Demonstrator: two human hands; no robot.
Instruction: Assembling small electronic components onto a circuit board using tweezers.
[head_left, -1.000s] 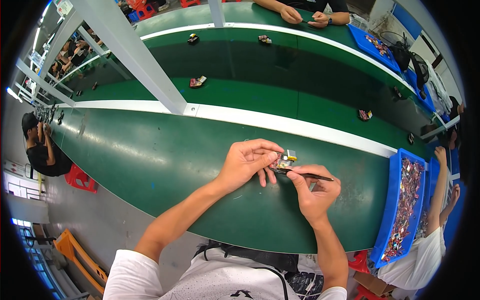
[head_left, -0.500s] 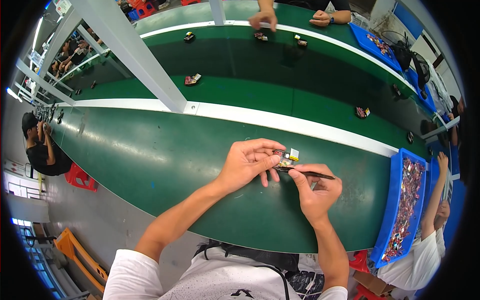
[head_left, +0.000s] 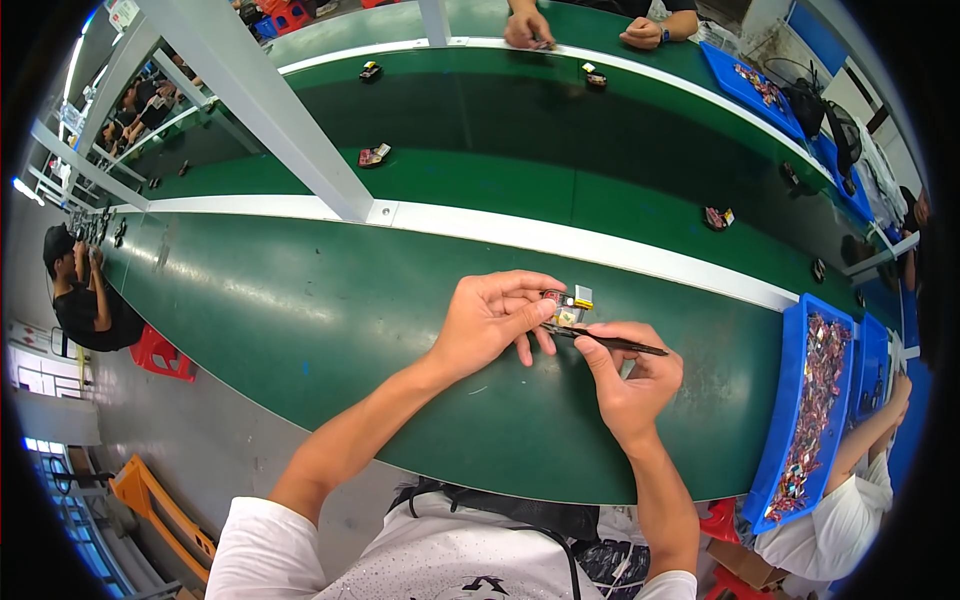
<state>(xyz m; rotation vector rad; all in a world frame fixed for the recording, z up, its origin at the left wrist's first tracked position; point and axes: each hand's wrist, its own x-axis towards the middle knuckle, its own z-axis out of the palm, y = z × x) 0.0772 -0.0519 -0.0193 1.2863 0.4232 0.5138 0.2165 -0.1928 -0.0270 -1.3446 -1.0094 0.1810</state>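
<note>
The small electronic part [head_left: 568, 304] sits above the green conveyor belt [head_left: 300, 310], partly hidden by fingertips; its details are too small to resolve. The left hand [head_left: 492, 322] pinches it, fingers curled. The right hand [head_left: 630, 378] grips black tweezers [head_left: 605, 342], tips at the part. Open belt lies left; a blue bin [head_left: 800, 400] lies right.

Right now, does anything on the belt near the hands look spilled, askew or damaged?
Nothing stands out. The left hand holds a small component over the green belt, the right hand works it with black tweezers, and the parts stay inside the blue tray.
</note>
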